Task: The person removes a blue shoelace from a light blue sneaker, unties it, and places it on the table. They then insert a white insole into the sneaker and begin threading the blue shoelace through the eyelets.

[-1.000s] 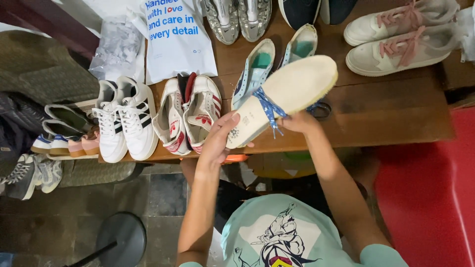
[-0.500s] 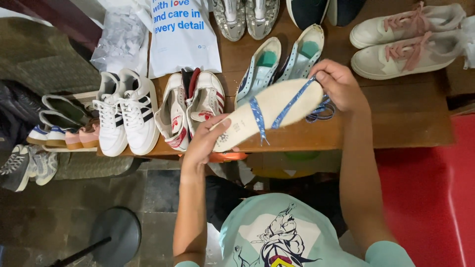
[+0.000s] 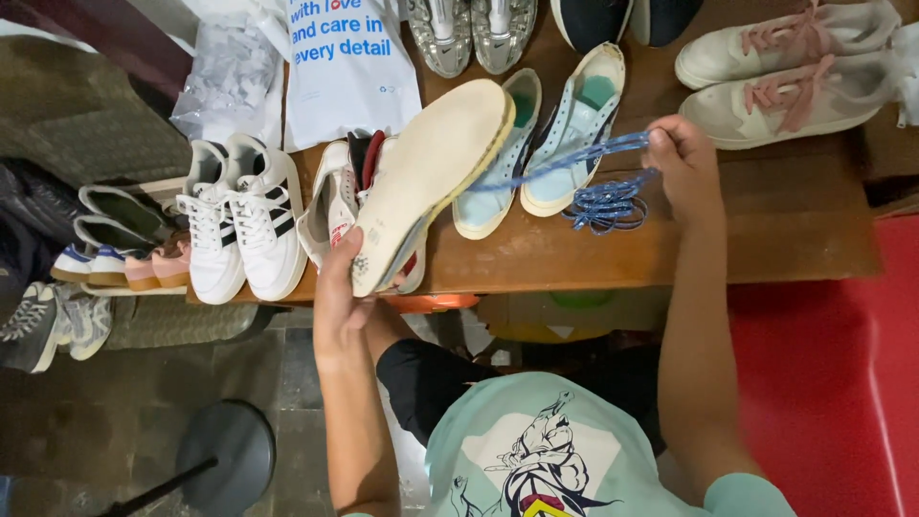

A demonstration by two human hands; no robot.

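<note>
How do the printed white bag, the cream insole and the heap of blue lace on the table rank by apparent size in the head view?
1. white bag, though cut off by the top edge.
2. cream insole, held in the left hand nearer the camera, so its rank against the bag is unsure.
3. heap of blue lace, clearly smallest.

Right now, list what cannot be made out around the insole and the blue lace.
- Head view: the red-and-white shoes are partly hidden behind the insole held by the left hand.
- The lace is blurred where it meets the insole; whether it is attached there cannot be told.
- The right hand covers the lace's end.
- The silver shoes and dark shoes are cut off by the top edge.
</note>
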